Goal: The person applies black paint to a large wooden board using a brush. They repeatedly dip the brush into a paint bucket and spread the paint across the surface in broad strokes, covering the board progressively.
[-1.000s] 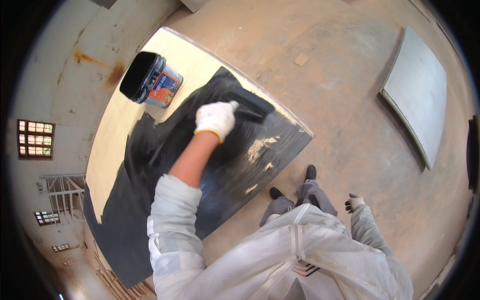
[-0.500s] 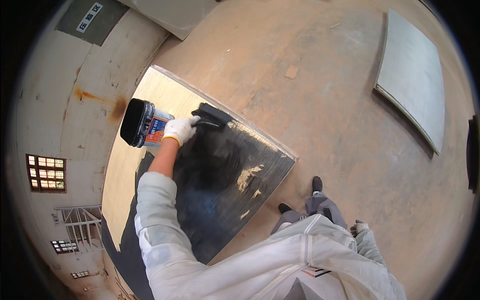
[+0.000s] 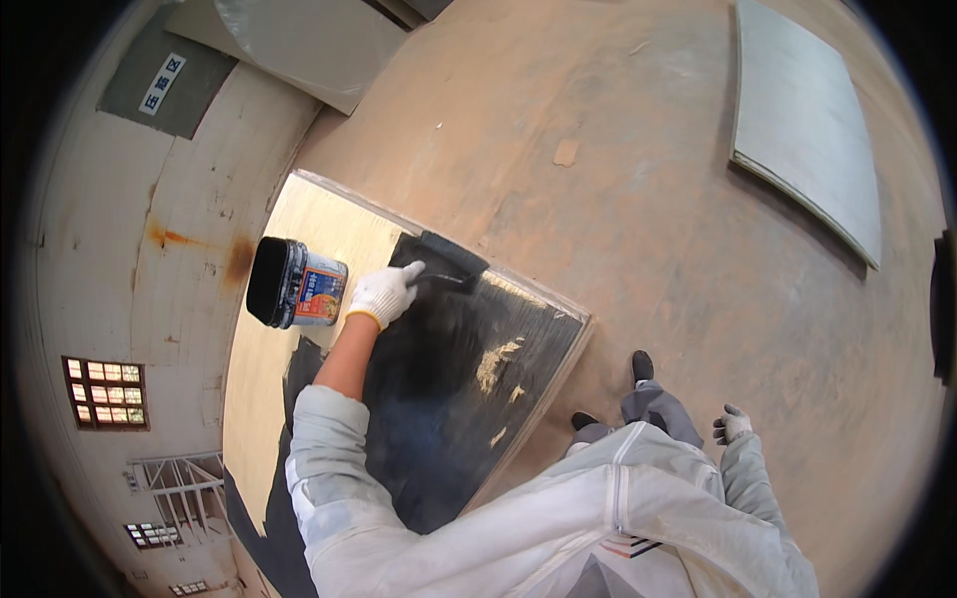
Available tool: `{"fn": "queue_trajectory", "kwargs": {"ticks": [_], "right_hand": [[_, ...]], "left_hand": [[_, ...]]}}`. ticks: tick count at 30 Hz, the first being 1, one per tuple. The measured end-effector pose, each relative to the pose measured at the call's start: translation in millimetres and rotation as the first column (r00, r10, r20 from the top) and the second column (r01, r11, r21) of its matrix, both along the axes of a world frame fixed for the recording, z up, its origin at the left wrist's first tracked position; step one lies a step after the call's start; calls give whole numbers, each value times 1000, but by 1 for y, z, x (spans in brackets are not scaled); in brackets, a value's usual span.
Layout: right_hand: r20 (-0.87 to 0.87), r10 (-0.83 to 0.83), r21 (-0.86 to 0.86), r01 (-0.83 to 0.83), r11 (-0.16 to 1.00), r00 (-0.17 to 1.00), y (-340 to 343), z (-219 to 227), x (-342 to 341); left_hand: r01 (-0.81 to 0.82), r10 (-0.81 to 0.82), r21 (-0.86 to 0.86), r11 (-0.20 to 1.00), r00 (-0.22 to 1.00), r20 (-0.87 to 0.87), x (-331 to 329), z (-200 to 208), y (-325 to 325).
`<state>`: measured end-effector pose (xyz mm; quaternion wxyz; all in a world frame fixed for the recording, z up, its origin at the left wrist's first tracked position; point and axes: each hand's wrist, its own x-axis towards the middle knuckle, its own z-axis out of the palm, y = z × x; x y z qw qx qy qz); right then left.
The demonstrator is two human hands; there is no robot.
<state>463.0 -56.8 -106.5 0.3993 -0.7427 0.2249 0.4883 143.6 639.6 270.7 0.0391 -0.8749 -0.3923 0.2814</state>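
My left hand (image 3: 384, 295), in a white knitted glove with a yellow cuff, is closed round the handle of a paint roller. The black-coated roller (image 3: 455, 255) rests on a large pale wooden board (image 3: 329, 214), near its far right edge. Black paint covers much of the board, with bare patches showing through near its right side. Beside my left hand, a paint bucket (image 3: 324, 289) with a blue and orange label stands on the unpainted part, its inside black. My right hand (image 3: 734, 425), in a greyish glove, hangs by my side with its fingers apart, holding nothing.
A stack of pale boards (image 3: 809, 130) lies on the dusty brown floor (image 3: 598, 229) at the far right. Large sheets (image 3: 299, 40) lean by the stained wall (image 3: 189, 249) at the far left. My feet (image 3: 642, 367) stand beside the board's near right edge.
My left hand has moved the roller a little rightward along the board's far edge, leaving fresh black paint. My right hand has swung slightly outward. The whole view has shifted a bit.
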Motion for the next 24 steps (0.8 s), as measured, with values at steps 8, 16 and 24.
{"fn": "queue_trajectory", "kwargs": {"ticks": [8, 16, 24], "right_hand": [[-54, 8, -91, -13, 996, 999, -32, 0, -29], [-95, 60, -145, -74, 987, 994, -51, -33, -43], [65, 61, 8, -62, 998, 996, -16, 31, -26]], "left_hand": [[-57, 57, 61, 997, 998, 4, -38, 4, 41], [-20, 16, 70, 997, 998, 61, -32, 1, 51], [34, -41, -94, 995, 997, -70, 0, 22, -91]]}}
